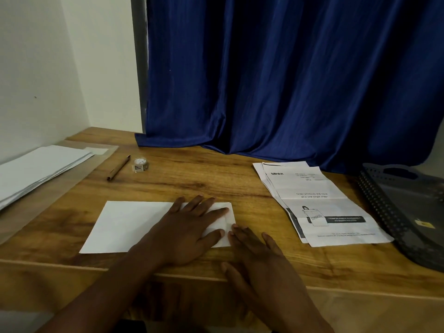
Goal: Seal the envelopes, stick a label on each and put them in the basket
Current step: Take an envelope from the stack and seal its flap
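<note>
A white envelope [129,224] lies flat on the wooden table near its front edge. My left hand [189,233] presses flat on the envelope's right half, fingers straight and spread. My right hand [259,258] lies flat beside it, its fingertips touching the envelope's right end. A stack of white envelopes [40,169] sits at the far left. The dark grey perforated basket [403,212] stands at the right edge, holding only a small yellow scrap. A small roll of labels or tape [140,164] stands behind the envelope.
A brown pen [118,168] lies left of the roll. Printed sheets [319,205] are spread between the envelope and the basket. A blue curtain [288,80] hangs onto the table's back edge. A white wall closes the left side.
</note>
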